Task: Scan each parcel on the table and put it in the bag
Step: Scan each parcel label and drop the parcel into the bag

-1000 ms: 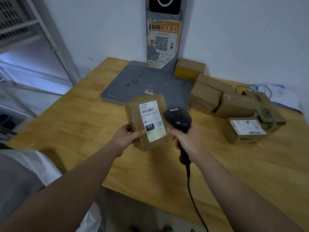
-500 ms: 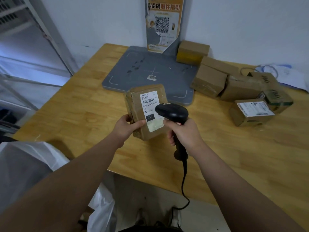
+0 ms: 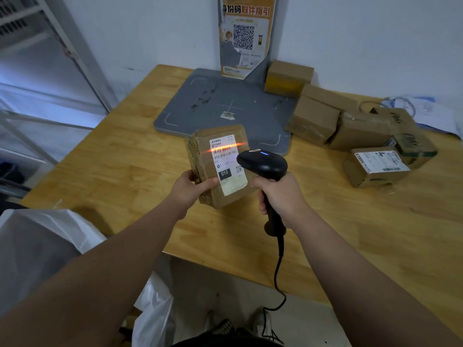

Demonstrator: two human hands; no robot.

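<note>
My left hand (image 3: 191,187) grips a brown cardboard parcel (image 3: 204,156) by its lower left corner, holding it tilted above the wooden table (image 3: 350,234) with its white label facing me. My right hand (image 3: 280,194) grips the handle of a black barcode scanner (image 3: 263,165), whose head points at the label. An orange scan line glows across the barcode at the top of the label. A white plastic bag (image 3: 42,246) stands at the lower left, beside the table edge.
Several more cardboard parcels (image 3: 363,136) lie on the table at the right. A grey scanning pad (image 3: 220,106) sits at the back with a QR-code poster (image 3: 244,33) above it. The scanner cable (image 3: 278,284) hangs down off the table's front edge. A metal shelf frame (image 3: 75,53) stands left.
The scanner head has moved closer to the label, and an orange scan line now lights the barcode. Both hands keep their grips.
</note>
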